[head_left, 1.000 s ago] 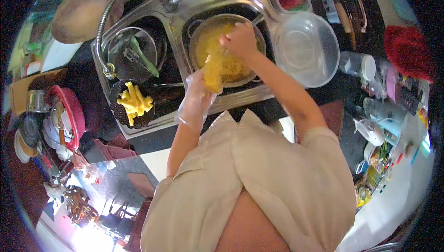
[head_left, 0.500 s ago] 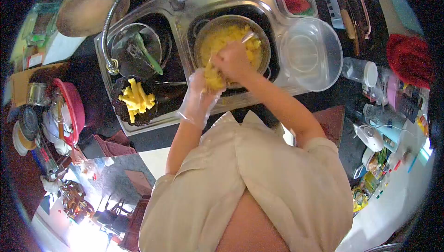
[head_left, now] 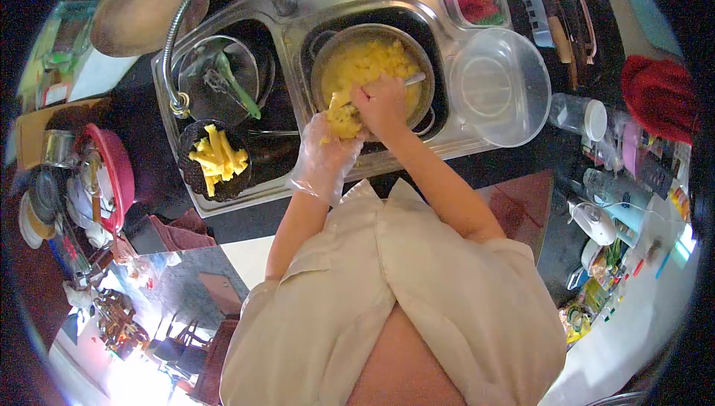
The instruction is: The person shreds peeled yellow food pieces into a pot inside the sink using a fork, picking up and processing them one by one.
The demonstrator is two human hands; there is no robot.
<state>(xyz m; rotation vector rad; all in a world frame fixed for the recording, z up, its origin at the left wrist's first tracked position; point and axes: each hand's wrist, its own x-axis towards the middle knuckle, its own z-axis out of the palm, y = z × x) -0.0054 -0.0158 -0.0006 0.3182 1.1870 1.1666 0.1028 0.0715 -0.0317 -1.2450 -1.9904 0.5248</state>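
Observation:
My left hand, in a clear plastic glove, is closed around a chunk of yellow fruit that looks like pineapple, above the near rim of a metal pot. My bare right hand is closed on a metal utensil whose flat handle sticks out to the right. Its working end meets the fruit and is mostly hidden, so its kind is unclear. Chopped yellow fruit fills the pot, which stands in the right sink basin.
Yellow fruit sticks lie on a dark, lacy-edged dish at left. A green-handled whisk rests over a bowl in the left basin. Right of the pot stands a clear plastic tub. A hose faucet arches overhead.
My right hand has shifted slightly down and right, and the utensil's handle has swung from pointing up to pointing more sideways. My left hand keeps hold of the fruit.

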